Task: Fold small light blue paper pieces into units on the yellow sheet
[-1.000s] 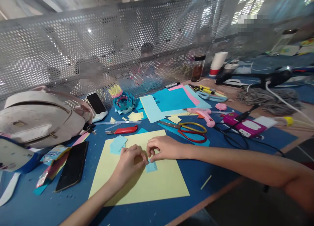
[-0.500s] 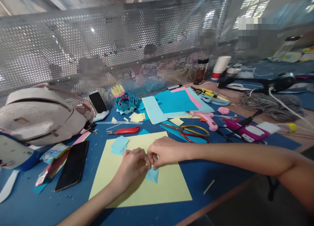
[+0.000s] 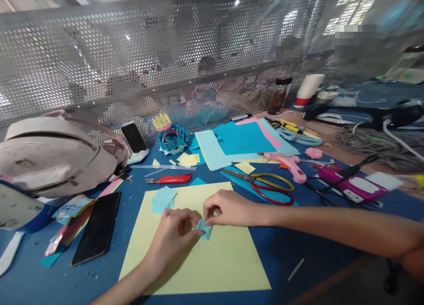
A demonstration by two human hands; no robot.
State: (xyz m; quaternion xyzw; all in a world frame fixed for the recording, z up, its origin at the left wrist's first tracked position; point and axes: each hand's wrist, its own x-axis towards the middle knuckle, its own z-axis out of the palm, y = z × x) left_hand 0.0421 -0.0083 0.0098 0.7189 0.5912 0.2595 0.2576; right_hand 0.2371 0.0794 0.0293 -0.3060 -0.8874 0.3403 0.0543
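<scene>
A small folded piece of light blue paper (image 3: 206,231) is held between my two hands, over a large pale yellow sheet (image 3: 212,269). My left hand (image 3: 177,230) pinches its left side between thumb and fingers. From the right, my right hand (image 3: 225,209) has its fingertips closed on the paper's upper right corner. Light blue paper squares (image 3: 163,199) lie in a loose stack on the yellow sheet, beyond my left hand. Scissors (image 3: 261,181) with yellow and red handles and a red utility knife (image 3: 174,178) rest past the sheet's far edge.
A pink glue gun (image 3: 288,161), blue paper sheets (image 3: 245,137) and a blue paper flower (image 3: 172,139) lie farther back. At left are a pale backpack (image 3: 56,150) and a black phone (image 3: 97,230). A perforated metal panel (image 3: 149,53) stands behind.
My hands have drawn slightly apart at the fingertips, and more of the folded paper shows between them. It now looks smaller and sits higher. The view has shifted a little.
</scene>
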